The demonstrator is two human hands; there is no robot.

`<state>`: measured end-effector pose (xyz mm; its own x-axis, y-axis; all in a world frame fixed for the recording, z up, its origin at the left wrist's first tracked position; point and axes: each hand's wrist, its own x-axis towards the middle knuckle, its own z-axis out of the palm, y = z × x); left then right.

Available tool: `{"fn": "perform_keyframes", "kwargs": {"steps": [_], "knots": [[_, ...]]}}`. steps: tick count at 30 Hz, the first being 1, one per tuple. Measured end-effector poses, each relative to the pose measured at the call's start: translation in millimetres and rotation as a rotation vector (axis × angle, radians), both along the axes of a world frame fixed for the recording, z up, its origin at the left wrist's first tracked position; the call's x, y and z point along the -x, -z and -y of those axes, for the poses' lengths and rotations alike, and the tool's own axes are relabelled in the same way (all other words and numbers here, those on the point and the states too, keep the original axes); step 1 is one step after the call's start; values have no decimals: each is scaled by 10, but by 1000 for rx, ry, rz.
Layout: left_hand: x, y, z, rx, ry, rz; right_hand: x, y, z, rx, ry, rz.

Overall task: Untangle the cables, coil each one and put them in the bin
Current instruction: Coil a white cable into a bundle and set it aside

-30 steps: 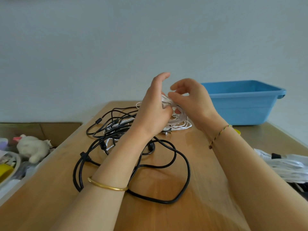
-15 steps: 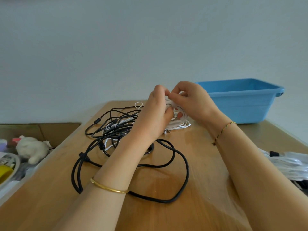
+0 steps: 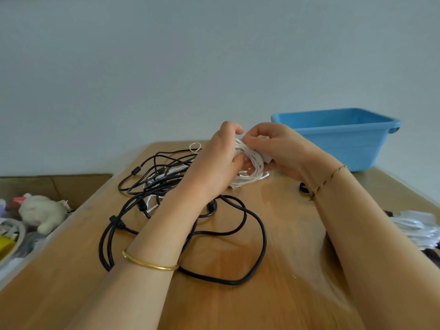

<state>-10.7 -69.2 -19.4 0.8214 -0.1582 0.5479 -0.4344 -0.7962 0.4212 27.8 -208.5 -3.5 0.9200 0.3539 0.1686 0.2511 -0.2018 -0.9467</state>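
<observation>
A person's left hand curls around a small white cable coil, held just above the tabletop. The right hand pinches the bundle's upper strands, apparently to cinch the loops so they do not spring apart. Black cables lie tangled beneath the left forearm, white strands threaded among them, not yet sorted. The blue bin stands near, behind the right hand, within easy reach.
</observation>
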Motion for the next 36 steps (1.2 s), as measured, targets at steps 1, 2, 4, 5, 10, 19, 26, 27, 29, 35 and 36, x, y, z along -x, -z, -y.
{"fn": "perform_keyframes", "kwargs": {"steps": [1, 2, 4, 5, 10, 19, 26, 27, 29, 35, 36], "knots": [[6, 3, 1, -6, 1, -11, -3, 9, -12, 13, 12, 6], [8, 5, 0, -11, 0, -26, -3, 14, -25, 38, 36, 23], [19, 1, 1, -12, -2, -70, 7, 10, -44, 87, 79, 55], [22, -8, -3, 2, 1, -94, 19, 0, -51, 104, 94, 72], [60, -63, 49, 244, 55, -186, 160, -74, -35, 182, 217, 228], [206, -47, 665, 400, 264, -360, 538, -240, 669, 404, 307, 147], [408, 47, 957, 527, 407, -765, 875, -165, 1098, 635, 242, 188], [466, 70, 955, 506, 425, -862, 920, -149, 1124, 672, 239, 213], [593, 122, 922, 424, 489, -1041, 979, -126, 1143, 715, 237, 246], [937, 245, 780, 332, 529, -1207, 998, -75, 959, 707, 271, 317], [977, 278, 783, 329, 534, -1182, 1004, -56, 905, 706, 261, 328]]}}
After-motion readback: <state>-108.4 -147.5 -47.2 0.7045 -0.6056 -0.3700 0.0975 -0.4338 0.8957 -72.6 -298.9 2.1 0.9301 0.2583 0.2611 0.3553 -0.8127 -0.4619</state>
